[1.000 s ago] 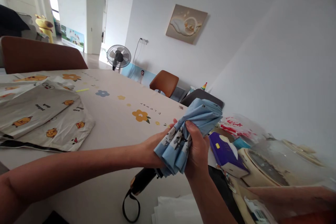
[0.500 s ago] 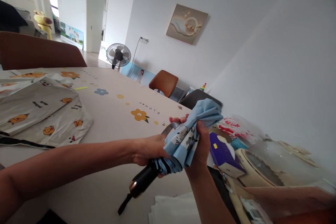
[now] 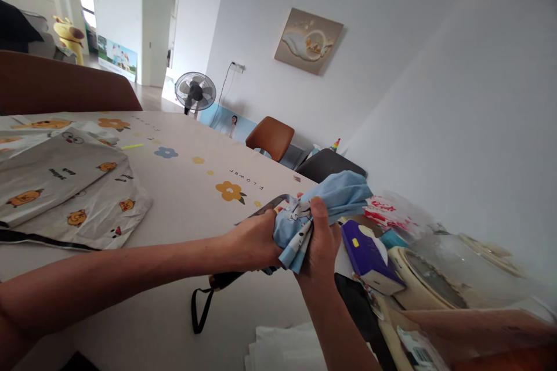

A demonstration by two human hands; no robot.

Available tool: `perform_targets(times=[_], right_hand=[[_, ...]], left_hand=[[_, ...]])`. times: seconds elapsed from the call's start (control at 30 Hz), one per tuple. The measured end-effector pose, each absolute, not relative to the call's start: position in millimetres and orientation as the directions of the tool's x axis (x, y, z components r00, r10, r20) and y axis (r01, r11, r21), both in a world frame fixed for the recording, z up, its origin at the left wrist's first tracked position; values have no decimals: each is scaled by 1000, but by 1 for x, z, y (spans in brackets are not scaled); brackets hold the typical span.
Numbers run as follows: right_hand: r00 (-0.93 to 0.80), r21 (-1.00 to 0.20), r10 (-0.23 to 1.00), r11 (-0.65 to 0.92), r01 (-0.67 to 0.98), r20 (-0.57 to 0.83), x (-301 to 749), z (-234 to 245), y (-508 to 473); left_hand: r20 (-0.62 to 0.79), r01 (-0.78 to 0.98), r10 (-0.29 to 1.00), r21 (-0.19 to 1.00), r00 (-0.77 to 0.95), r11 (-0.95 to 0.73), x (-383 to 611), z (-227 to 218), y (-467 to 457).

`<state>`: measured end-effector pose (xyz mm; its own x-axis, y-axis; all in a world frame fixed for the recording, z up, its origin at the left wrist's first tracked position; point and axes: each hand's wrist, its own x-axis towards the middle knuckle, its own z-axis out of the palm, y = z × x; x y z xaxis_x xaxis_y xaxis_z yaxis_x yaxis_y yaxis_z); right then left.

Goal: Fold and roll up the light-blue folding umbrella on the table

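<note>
Over the table a folded light-blue umbrella (image 3: 343, 192) with a black-and-white cartoon print is gripped in both hands. My left hand (image 3: 255, 237) is closed round its lower part, near the black handle (image 3: 226, 280), whose wrist strap (image 3: 200, 316) hangs down in a loop. My right hand (image 3: 319, 240) closes on the gathered fabric from the other side, its thumb pressed on the cloth. A dark fold shows beyond the left hand. Most fingers of both hands are hidden behind the fabric.
The table (image 3: 183, 203) has printed flowers. A white cloth with cartoon chicks (image 3: 87, 185) lies at the left. To the right stand a purple tissue box (image 3: 369, 261), a plastic bag (image 3: 395, 211) and a cream appliance (image 3: 430, 278). White sheets (image 3: 282, 351) lie in front.
Both hands have turned the umbrella flatter, with the handle end rising. The strap now swings in an open loop. My right thumb has shifted left along the fabric, which is pulled in tighter.
</note>
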<state>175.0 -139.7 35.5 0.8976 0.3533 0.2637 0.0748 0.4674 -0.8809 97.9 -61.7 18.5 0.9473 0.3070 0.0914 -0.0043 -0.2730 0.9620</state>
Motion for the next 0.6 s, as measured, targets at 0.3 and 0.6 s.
perform_targets(times=[0.3,0.6], right_hand=[[910,-881,384,470,-49,154,188,34,-142],[874,-874,402,484,51,274,188,39,-148]], left_hand=[[54,167,352,807,934,-567,96,15,-66],[-76,84,-41,960,996,268,91,38,-61]])
